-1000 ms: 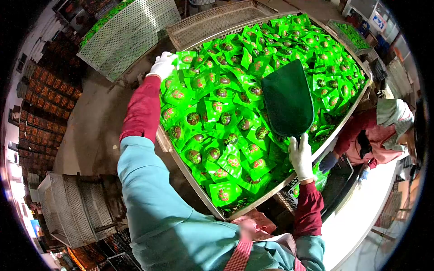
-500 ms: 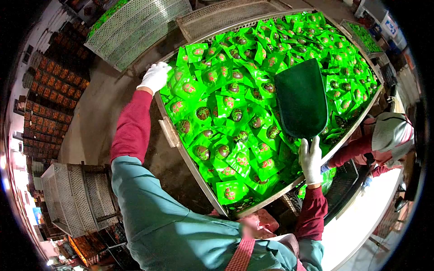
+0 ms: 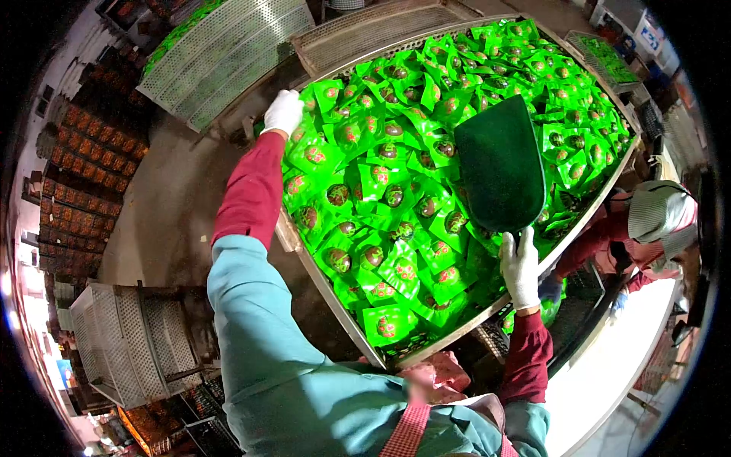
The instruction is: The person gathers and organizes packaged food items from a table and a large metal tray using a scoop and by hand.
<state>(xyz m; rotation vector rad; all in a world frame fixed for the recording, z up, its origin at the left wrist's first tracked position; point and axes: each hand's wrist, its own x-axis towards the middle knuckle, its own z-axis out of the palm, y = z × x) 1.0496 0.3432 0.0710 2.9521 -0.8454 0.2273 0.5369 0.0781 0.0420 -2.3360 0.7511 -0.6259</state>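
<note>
In the head view a large metal bin (image 3: 329,295) is heaped with green packets (image 3: 391,196), each showing a round dark or red print. My right hand (image 3: 520,272), in a white glove, grips the handle of a dark green scoop (image 3: 500,164) at the bin's near right side. The scoop lies tilted over the packets, its broad end pointing away from me; its handle is mostly hidden by the fingers. At the bin's left far corner, my gloved left hand (image 3: 283,113) is closed on the rim, its fingertips partly hidden.
A co-worker (image 3: 653,225) stands at the right beside a white work surface (image 3: 620,358). Perforated metal bins stand at the upper left (image 3: 225,65) and lower left (image 3: 114,343). Stacked crates (image 3: 91,164) line the left wall. A smaller bin of packets (image 3: 605,61) is at the upper right.
My left hand has shifted right in the view and its fingers look more curled at the rim. The scoop has moved slightly left, still in my right hand.
</note>
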